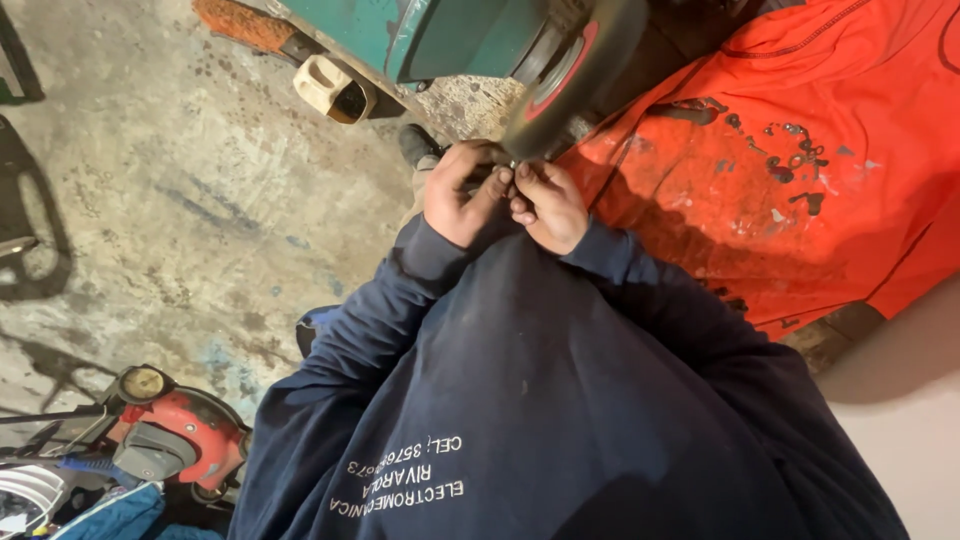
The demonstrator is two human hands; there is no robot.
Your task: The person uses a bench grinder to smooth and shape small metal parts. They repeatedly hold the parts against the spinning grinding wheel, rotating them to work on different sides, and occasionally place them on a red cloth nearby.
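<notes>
My left hand (462, 195) and my right hand (550, 205) are held together in front of my chest, in dark blue sleeves. Their fingertips pinch a small metal piece (513, 165), mostly hidden by the fingers. The piece sits right at the rim of a dark grinding wheel (580, 65) with a red centre. The wheel is mounted on a green machine body (450, 35) just beyond my hands.
An orange, paint-stained surface (790, 150) stands to the right of the wheel. Below lies a stained concrete floor (180, 200) with a cream plastic container (335, 90). My shoe (418, 143) shows near my hands. A red small-engine machine (175, 435) sits at the lower left.
</notes>
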